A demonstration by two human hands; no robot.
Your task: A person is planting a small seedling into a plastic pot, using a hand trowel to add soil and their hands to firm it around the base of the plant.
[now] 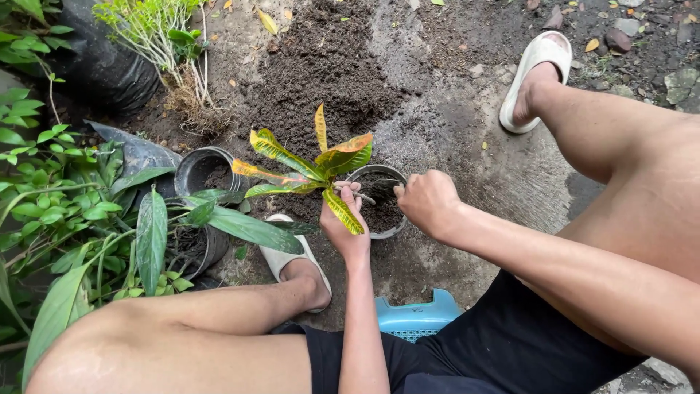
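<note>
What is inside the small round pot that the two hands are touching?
Dark soil fills the small pot. The left hand holds the croton plant at its stem there; the right hand rests on the rim. Roots are hidden.

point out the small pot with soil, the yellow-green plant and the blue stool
small pot (397,232), head view, on its lower right rim
yellow-green plant (321,164), head view, on the middle of its leaves
blue stool (417,317), head view, on its top edge between the legs
</note>
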